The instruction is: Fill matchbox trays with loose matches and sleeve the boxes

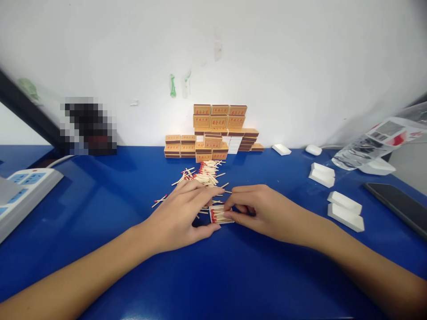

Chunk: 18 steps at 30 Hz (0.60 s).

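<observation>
A glossy blue tabletop (213, 275) leaves open room on the person's side, while tan-and-brown cardboard matchboxes (212, 141) stand stacked along its far edge. The left hand (185, 211) arches loosely, thumb and fingers parted around the left end (contact unclear) of a small white card tray (223, 222), just nearer than a loose pile of pale wooden matches (206, 177). The right hand (251, 209) bends its fingertips over the tray's right end, above red-headed matchsticks (217, 215), whether pinching any cannot be told.

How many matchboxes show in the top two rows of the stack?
6: left, middle and right in the top row, and left, middle and right in the second row. More may be hidden behind them.
</observation>
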{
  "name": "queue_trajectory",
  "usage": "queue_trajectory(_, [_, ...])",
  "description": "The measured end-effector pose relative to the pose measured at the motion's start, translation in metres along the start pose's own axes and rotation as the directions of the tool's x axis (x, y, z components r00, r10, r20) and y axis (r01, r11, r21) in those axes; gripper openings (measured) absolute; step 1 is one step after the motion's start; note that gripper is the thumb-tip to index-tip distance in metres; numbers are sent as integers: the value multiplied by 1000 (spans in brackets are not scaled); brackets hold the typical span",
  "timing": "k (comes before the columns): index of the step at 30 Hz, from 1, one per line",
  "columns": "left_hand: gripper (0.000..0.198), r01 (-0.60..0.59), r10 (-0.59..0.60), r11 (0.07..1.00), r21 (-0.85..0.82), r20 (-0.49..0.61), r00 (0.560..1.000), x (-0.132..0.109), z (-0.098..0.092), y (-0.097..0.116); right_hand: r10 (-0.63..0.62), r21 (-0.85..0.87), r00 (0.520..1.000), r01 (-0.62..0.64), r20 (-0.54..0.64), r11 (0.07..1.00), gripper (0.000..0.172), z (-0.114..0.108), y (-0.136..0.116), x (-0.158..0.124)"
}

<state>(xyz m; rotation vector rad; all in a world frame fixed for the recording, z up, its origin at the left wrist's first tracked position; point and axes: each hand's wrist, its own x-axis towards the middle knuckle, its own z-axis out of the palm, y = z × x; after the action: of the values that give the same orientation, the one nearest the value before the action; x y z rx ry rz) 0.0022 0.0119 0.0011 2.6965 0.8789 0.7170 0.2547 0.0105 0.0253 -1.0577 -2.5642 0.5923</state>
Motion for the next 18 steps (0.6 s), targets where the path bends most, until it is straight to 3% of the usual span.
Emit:
queue_trajectory(5, [61,6,-6,1000,-7,17,1000,0,-1,0,23,15,999,-24,42,1000,9,-2,5,-2])
queue_trajectory(18, [61,-5,5,1000,13,1,1000,2,-1,0,5,78,999,-2,-35,997,8,-1,6,-3])
